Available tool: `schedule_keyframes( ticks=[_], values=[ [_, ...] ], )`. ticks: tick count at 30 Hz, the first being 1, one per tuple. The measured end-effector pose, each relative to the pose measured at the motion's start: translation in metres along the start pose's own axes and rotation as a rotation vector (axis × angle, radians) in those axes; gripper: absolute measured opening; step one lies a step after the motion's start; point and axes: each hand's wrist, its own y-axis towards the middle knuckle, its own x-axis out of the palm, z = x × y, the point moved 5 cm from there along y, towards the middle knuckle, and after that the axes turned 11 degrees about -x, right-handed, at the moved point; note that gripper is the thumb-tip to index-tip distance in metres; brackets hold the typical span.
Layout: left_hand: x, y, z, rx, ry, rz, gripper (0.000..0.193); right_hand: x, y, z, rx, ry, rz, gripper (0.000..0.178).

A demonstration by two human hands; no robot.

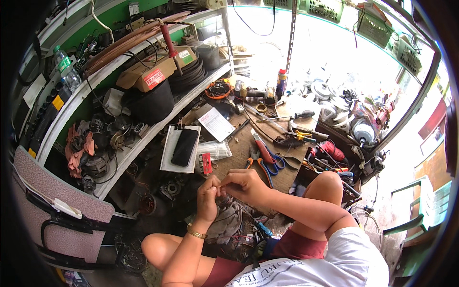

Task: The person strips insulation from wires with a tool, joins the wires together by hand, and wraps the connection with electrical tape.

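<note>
My left hand (207, 197) and my right hand (246, 185) meet above my lap, at the near edge of the wooden worktable (283, 174). Both have thumb and fingers pinched together, fingertips almost touching. Whatever is between them is too small to make out. Just beyond my left hand lie a small red packet (205, 163) and a black phone (185, 147) on a notebook (165, 161). Past my right hand are pliers with orange and blue handles (265, 171), blue-handled scissors (277, 167) and a red-handled cutter (260, 143).
Further back are a printed sheet (216, 123), a screwdriver (302, 115) and a spray can (281, 82). Shelves at left carry a cardboard box (153, 69), a black bucket (155, 103) and motor parts. A tool bin (330, 155) and a heap of white parts (330, 95) are at right.
</note>
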Motion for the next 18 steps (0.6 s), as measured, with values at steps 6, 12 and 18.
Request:
schedule_keyframes(
  ticks=[6, 12, 18],
  values=[
    [0.008, -0.016, -0.007, -0.002, 0.030, 0.205, 0.017, 0.009, -0.018, 0.011, 0.089, 0.079, 0.039, 0.012],
    [0.013, -0.017, -0.032, -0.319, -0.163, 0.192, 0.018, 0.012, -0.037, 0.025, 0.308, 0.129, 0.073, 0.013],
    [0.009, -0.008, -0.046, -0.303, -0.061, 0.157, 0.017, 0.023, -0.056, 0.050, 0.485, 0.190, 0.112, 0.016]
  ],
)
